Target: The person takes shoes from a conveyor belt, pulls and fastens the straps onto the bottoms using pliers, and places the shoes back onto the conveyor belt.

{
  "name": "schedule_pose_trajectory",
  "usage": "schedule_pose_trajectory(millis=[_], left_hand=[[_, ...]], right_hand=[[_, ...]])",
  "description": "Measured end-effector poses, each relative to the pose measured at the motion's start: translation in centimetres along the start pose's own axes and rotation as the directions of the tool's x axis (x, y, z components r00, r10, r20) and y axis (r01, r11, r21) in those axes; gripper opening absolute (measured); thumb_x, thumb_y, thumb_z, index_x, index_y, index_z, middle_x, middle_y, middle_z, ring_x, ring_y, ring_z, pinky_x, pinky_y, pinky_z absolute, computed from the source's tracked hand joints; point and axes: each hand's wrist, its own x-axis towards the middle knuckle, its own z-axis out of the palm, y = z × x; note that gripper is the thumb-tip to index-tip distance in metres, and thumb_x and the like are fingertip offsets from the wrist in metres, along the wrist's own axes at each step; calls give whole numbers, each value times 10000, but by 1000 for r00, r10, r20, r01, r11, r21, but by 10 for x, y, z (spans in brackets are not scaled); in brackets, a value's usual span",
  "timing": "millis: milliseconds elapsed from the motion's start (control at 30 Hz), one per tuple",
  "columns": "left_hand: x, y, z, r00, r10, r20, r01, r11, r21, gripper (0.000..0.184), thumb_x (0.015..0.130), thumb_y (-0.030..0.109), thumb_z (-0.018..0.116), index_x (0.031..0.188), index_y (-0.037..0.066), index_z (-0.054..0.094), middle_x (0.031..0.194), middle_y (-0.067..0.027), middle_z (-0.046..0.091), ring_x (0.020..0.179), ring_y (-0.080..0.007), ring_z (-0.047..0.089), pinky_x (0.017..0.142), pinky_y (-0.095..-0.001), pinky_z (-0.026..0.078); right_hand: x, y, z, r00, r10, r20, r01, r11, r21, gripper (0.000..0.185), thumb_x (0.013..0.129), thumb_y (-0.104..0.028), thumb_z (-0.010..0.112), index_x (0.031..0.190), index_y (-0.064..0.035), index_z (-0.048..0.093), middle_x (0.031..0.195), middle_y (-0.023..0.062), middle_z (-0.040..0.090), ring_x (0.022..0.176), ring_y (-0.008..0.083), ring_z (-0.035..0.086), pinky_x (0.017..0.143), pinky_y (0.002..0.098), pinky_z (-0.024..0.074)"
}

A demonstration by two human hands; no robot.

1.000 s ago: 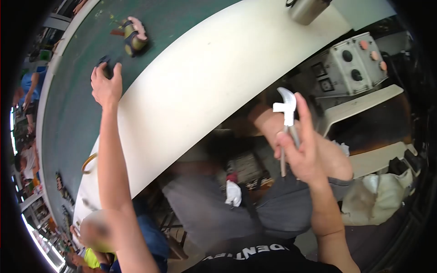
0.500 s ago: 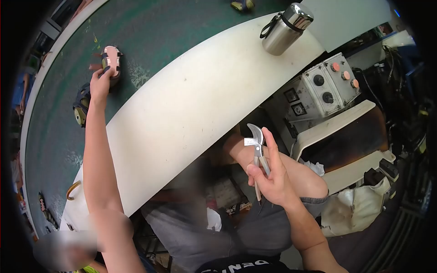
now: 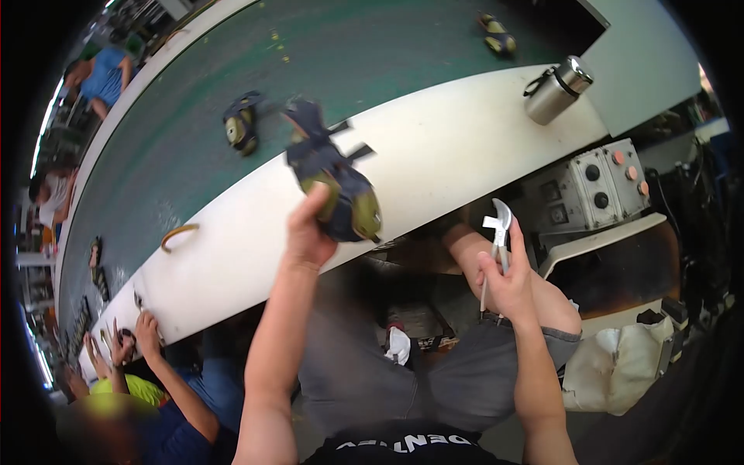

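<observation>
Dark blue and olive, a shoe-like item (image 3: 341, 182) with loose straps is gripped by my left hand (image 3: 310, 232) above the white table edge (image 3: 434, 124). My right hand (image 3: 508, 283) is wrapped round the handles of metal pliers (image 3: 500, 225), whose curved jaws point up, over my right knee. On the green surface (image 3: 178, 108) lies a similar dark and olive item (image 3: 242, 122). Another one (image 3: 497, 35) sits at the upper right of that surface.
A steel flask (image 3: 556, 91) stands on the white edge at the right, above a control box (image 3: 604, 186) with knobs. A curved brown band (image 3: 177, 236) lies on the white edge. Co-workers sit at the lower left, with hands (image 3: 146, 333) over the edge, and across the surface.
My left hand has lifted a shoe-like item off the green surface and brought it right, over the white edge. The pliers remain in my right hand. The view has shifted.
</observation>
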Motion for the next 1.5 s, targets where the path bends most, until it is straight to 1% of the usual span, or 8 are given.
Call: schedule_pose_trajectory(millis=[200,567,733,767,1000,1067,1267,1500], left_hand=[[-84,-49,28,954,-120,276,138,989,-46,936,919,515,658,1613,97,190,1078,-208,662,929,-352,700,859,-471,572],[-177,-99,26,845,-359,396,465,859,-213,657,947,373,590,1449,-19,431,1153,-244,677,940,-301,729,857,-416,606],[-190,-110,16,861,-298,411,429,860,-276,788,997,703,407,1361,13,520,1100,-162,703,970,-251,723,854,-395,607],[-195,-109,21,888,-386,251,416,906,-75,1088,794,953,287,1235,8,595,971,-163,708,769,-280,731,701,-381,620],[-196,-112,18,802,-413,432,526,831,-181,895,936,812,315,1281,24,562,1009,-158,712,811,-275,737,813,-411,617],[-199,-110,25,842,-425,332,480,871,-104,1039,842,921,284,1223,7,600,948,-155,704,757,-276,728,678,-377,614],[-199,-110,24,958,-280,56,284,911,-301,909,969,802,206,1249,23,581,999,-170,699,842,-282,722,780,-412,602],[-193,-100,31,990,19,-143,-47,979,-196,723,1018,442,619,1549,114,255,1383,-78,537,1242,-182,556,1008,-386,506]], right_hand=[[-9,-14,-5,998,1,63,-6,997,81,296,963,-35,637,1226,-5,505,762,36,589,627,111,598,612,253,499],[-22,-89,40,903,-144,404,190,979,-76,389,905,-42,730,1236,-18,528,1077,75,650,882,85,603,744,230,517],[-36,-78,56,924,-215,316,252,964,-82,382,892,-2,723,1220,-24,528,982,32,624,822,76,597,730,229,525],[-38,-76,55,934,-200,296,228,972,-64,374,894,3,717,1214,-28,526,975,25,622,820,73,597,729,224,525],[-43,-69,53,948,-208,239,241,964,-115,365,896,-3,713,1210,-28,529,958,23,623,825,76,587,727,237,497],[-41,-68,55,936,-224,273,268,954,-135,342,912,1,707,1205,-38,533,974,0,623,813,49,582,714,216,487],[-46,-61,43,938,-301,172,334,916,-223,367,872,-21,745,1182,-9,548,944,40,667,763,101,619,693,253,510],[-116,-28,55,931,5,364,134,925,-356,785,668,-298,972,1216,21,509,936,73,625,667,114,603,614,277,523]])
